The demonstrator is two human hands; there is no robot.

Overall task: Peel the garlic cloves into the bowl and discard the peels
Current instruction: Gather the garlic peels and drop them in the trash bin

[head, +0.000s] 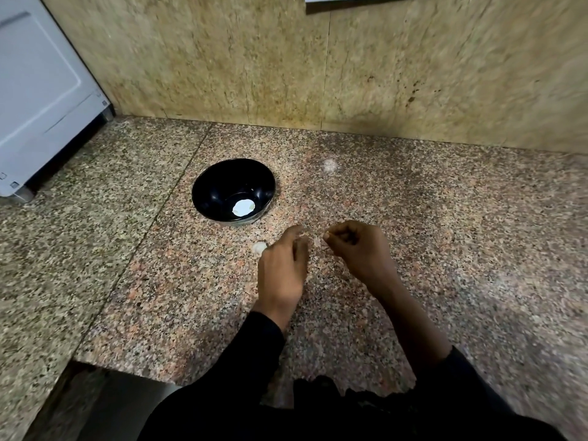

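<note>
I see a black bowl (pixel 233 191) sitting on the speckled stone counter (pixel 445 233), and one peeled white garlic clove (pixel 243 207) lies at the bottom of it. Both hands are just below the bowl, at about 5 o'clock from it. The left hand (pixel 283 265) has its fingers curled down, but the picture is blurry there, so I cannot tell if it is holding anything. The right hand (pixel 359 246) is curled up, and its thumb and finger pinch a tiny pale bit of peel (pixel 325 234) (it is really small). Another little pale piece (pixel 259 247), maybe a clove or a peel, lies on the counter at 9 o'clock from the left hand, just beside it. A white appliance (pixel 41 90) stands far off at 10 o'clock from the bowl.
</note>
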